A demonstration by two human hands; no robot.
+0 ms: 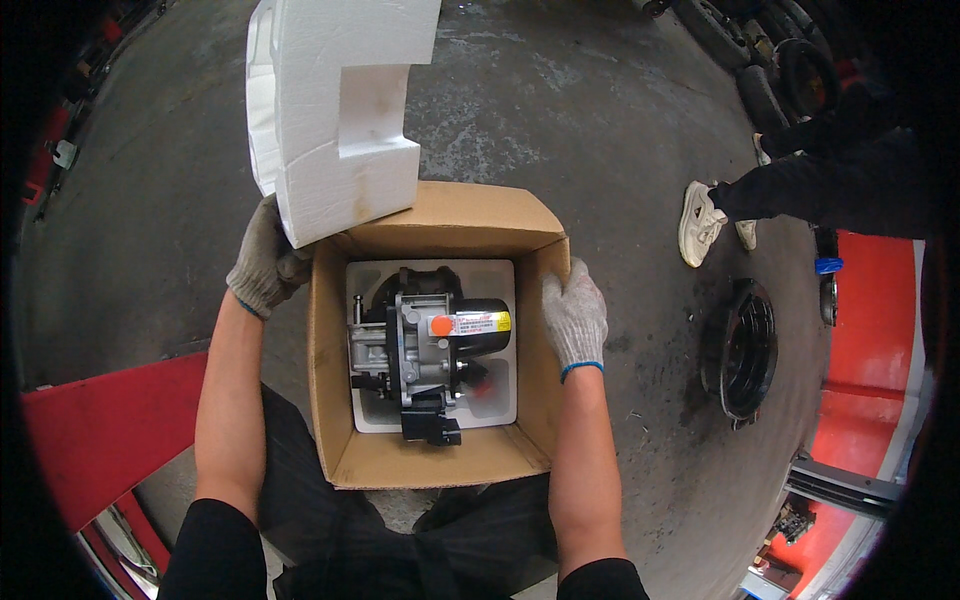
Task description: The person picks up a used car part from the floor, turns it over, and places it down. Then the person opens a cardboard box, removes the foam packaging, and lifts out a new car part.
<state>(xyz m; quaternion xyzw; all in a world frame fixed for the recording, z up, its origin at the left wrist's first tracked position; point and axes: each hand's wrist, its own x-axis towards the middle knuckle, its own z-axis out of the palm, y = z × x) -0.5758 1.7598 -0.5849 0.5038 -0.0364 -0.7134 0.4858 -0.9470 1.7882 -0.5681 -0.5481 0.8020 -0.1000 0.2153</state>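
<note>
My left hand, in a grey knit glove, grips the lower end of a white foam packing block. The block stands tilted above the far left corner of an open cardboard box and has a square notch in its right side. My right hand, gloved too, holds the box's right wall near the far corner; some of its fingers are hidden. Inside, a metal and black mechanical unit, with a black cylinder and a yellow-and-white label, lies in a white foam tray.
A person's legs and light shoes are to the right. Nearer stands a black ring-shaped part on the grey floor. Tyres lie at the far right. Red panels flank me at the left and right.
</note>
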